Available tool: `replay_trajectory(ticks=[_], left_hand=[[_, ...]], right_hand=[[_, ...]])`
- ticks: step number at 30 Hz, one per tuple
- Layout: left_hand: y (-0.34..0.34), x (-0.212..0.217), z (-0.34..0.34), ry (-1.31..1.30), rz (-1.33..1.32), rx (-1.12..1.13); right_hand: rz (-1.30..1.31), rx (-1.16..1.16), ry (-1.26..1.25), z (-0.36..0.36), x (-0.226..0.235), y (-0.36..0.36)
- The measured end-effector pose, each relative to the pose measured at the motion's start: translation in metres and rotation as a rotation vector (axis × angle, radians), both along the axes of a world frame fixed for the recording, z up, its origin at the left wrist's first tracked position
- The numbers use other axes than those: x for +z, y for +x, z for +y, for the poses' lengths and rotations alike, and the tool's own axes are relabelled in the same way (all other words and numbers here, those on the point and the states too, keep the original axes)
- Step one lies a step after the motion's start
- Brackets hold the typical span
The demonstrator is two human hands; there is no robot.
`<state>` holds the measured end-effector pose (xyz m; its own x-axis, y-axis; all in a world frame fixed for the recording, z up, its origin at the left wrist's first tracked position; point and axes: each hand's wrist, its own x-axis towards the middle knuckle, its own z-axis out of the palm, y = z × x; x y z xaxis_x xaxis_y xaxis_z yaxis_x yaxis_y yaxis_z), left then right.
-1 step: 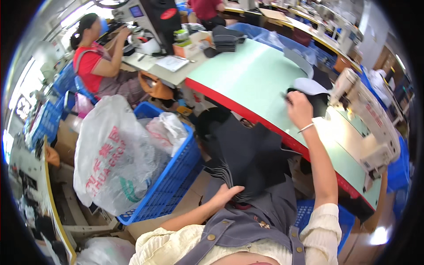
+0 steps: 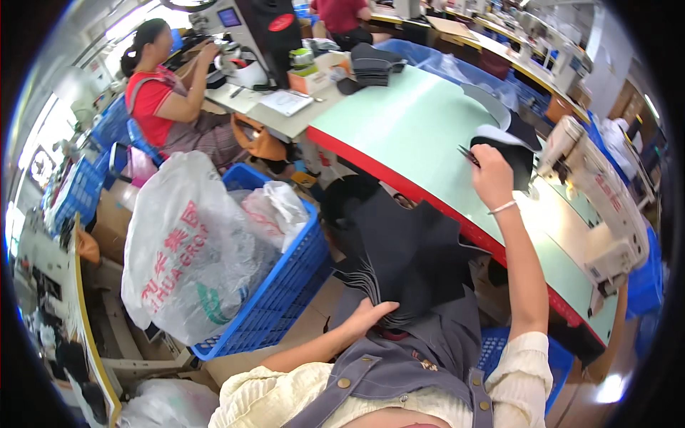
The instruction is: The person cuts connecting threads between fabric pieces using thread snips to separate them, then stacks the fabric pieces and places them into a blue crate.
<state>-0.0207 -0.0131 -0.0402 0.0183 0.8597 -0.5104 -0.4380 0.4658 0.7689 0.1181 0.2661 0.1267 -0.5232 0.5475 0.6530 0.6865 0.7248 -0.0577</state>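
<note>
On my lap lies a thick stack of black cut fabric pieces [image 2: 414, 250], its layered edges fanned out at the left. My left hand [image 2: 373, 314] grips the near edge of this stack, thumb on top. Over the green tabletop [image 2: 399, 114], my right hand [image 2: 492, 175] is closed around a small dark pointed tool [image 2: 468, 155]; its exact kind is too small to tell. Just beyond that hand lie curved grey and black pieces [image 2: 506, 137]. To the right of them stands a white sewing machine [image 2: 599, 192] with its lamp lit.
At my left stands a blue crate [image 2: 285, 278] holding a large white plastic bag [image 2: 193, 250]. A stack of dark pieces [image 2: 374, 65] sits at the table's far end. A person in red [image 2: 168, 100] works at a machine, far left. The table has a red edge [image 2: 399, 182].
The whole view has shifted slightly. My right hand has turned a little, and the tool's pointed tips show more clearly. My left hand keeps its hold on the stack.
</note>
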Motion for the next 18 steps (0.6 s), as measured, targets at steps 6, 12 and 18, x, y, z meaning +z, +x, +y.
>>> replay_trajectory(ticks=[6,12,18], left_hand=[[-0.010,0.010,-0.010,0.016,0.003,0.012],[-0.009,-0.007,-0.004,0.154,-0.061,-0.054],[-0.007,-0.010,-0.005,0.224,0.002,-0.070]], right_hand=[[-0.642,0.584,-0.020,-0.138,-0.007,-0.023],[-0.104,0.699,-0.432,-0.178,-0.088,0.016],[0.037,0.683,-0.658,-0.195,-0.100,0.017]])
